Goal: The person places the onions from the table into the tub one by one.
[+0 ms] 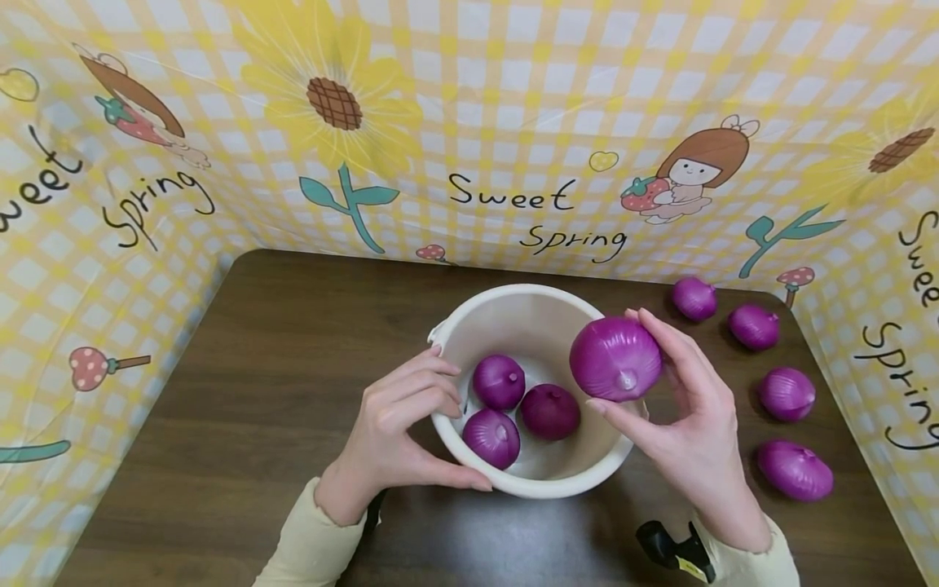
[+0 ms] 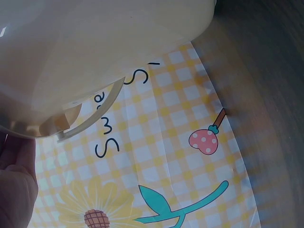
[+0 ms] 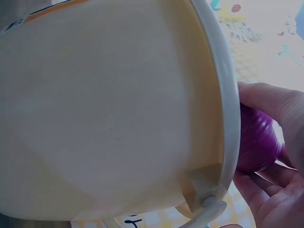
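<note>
Purple onion (image 1: 614, 359) held up at the 2 o'clock side of the cream bucket (image 1: 528, 322), overlapping the rim from above; gap to rim hard to judge. Right hand (image 1: 697, 424) grips it, thumb near side, fingers round the far side. Left hand (image 1: 407, 424) holds the bucket at 8 to 9 o'clock, fingers over the rim, thumb along the outside. Inside the bucket: one onion at 10 (image 1: 499, 381), one at 8 (image 1: 491, 439), a darker one (image 1: 550, 412) near centre, toward 5. Four loose onions (image 1: 787, 394) on the bench (image 1: 330, 342), 2 round to 4 o'clock.

Step, judging by pose: moving one onion across the rim, likely inward (a still can't prove direction). Next move would then call for a shift toward 9 o'clock, lowering, and loosening the fingers gently, since round onions may roll.

Writing: cloth (image 1: 513, 106) reads "Sweet Spring" at 12 o'clock, repeated at 10 and between 2 and 3, partly cut off. Orange-edged strip (image 3: 52, 10), 11 o'clock in the right wrist view: unreadable. Yellow tag (image 1: 691, 568) by the right wrist: too small. No brand legible.
</note>
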`<action>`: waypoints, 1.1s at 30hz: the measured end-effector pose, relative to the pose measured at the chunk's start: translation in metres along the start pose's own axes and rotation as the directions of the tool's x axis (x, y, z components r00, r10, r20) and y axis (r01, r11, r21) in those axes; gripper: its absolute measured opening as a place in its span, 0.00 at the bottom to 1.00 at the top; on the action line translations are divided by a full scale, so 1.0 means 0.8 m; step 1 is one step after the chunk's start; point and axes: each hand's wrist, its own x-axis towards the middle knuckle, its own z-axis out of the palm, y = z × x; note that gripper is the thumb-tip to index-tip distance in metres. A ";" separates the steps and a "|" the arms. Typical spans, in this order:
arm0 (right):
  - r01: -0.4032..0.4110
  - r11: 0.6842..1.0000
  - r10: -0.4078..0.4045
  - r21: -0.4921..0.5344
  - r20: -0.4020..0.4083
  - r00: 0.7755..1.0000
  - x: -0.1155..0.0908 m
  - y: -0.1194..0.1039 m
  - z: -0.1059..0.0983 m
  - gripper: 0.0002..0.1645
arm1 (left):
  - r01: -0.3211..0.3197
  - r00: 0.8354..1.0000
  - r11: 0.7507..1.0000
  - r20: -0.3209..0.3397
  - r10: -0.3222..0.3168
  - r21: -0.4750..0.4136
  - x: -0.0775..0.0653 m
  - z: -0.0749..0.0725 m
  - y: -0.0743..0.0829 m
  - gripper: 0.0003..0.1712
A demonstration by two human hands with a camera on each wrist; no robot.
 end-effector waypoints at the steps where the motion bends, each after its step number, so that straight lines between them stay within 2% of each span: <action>1: 0.001 1.000 -0.001 -0.003 0.002 1.000 0.000 -0.003 0.001 0.63 | 0.001 1.000 1.000 0.000 -0.001 0.000 0.000 0.000 0.000 0.37; 11: 0.011 1.000 -0.010 -0.010 0.033 0.999 0.004 -0.027 0.012 0.61 | 0.006 1.000 1.000 0.003 -0.006 -0.001 0.000 0.000 0.000 0.37; 24: 0.025 0.997 -0.030 0.074 0.074 0.997 -0.003 -0.022 0.021 0.57 | 0.004 1.000 1.000 0.002 -0.004 -0.003 0.000 0.000 0.000 0.37; 33: 0.064 0.996 -0.069 0.054 0.083 0.994 -0.006 -0.017 0.023 0.51 | 0.000 1.000 1.000 0.001 0.000 -0.001 0.001 0.000 0.000 0.37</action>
